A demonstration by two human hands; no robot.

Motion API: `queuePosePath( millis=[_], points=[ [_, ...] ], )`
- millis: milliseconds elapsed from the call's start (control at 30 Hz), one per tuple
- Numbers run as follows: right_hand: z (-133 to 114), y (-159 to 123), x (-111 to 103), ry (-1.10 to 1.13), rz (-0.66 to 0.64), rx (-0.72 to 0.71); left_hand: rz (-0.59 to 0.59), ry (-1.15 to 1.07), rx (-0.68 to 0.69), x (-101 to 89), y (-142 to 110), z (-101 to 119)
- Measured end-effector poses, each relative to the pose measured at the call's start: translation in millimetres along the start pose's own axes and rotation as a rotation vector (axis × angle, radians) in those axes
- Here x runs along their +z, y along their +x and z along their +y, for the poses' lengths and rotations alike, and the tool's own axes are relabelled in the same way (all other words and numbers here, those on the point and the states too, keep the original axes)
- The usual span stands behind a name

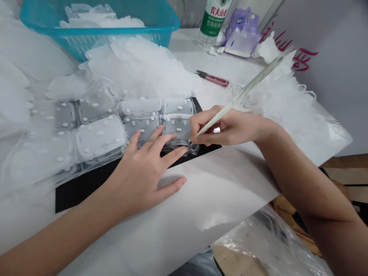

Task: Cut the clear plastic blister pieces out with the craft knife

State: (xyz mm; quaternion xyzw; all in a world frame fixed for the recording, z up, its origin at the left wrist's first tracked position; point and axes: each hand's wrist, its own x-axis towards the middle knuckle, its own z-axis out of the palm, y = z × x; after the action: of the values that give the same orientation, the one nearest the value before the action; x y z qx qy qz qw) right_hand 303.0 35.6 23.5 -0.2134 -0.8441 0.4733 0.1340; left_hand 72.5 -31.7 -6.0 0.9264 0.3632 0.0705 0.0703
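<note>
The hands are working apart but close: the left hand point(143, 168) is pressing spread flat on a translucent moulded plastic sheet point(99, 136) atop a black mat point(83, 191) on the desk point(230, 184), the right hand point(227, 126) pinching a pale pointed stick point(258, 78) at the sheet's right end.

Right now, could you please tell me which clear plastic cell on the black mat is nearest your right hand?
The near row's rightmost cell, against the right hand; others lie further from it.

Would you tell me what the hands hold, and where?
The right hand grips a pale stick near its pointed end; the left hand holds nothing.
</note>
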Motion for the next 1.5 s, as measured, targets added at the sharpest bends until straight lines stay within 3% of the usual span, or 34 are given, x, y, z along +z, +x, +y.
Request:
queuePosePath(
  millis=[400,767,1033,1500],
  points=[
    [-5.4,-4.4,-9.0,-0.036,-0.039,0.026,0.006,0.024,0.015,1.2,-0.3,-0.6],
    [-4.2,-3.7,-4.8,0.014,0.002,0.027,0.001,0.041,0.029,1.0,-0.8,-1.2],
    [-0.5,-0.7,-1.7,-0.044,-0.024,-0.052,0.005,0.042,0.033,2.2,-1.0,-1.3],
    [-8.7,-7.1,-9.2,-0.09,-0.034,0.008,0.028,0.032,0.034,3.0,-0.3,-1.1]
  ],
)
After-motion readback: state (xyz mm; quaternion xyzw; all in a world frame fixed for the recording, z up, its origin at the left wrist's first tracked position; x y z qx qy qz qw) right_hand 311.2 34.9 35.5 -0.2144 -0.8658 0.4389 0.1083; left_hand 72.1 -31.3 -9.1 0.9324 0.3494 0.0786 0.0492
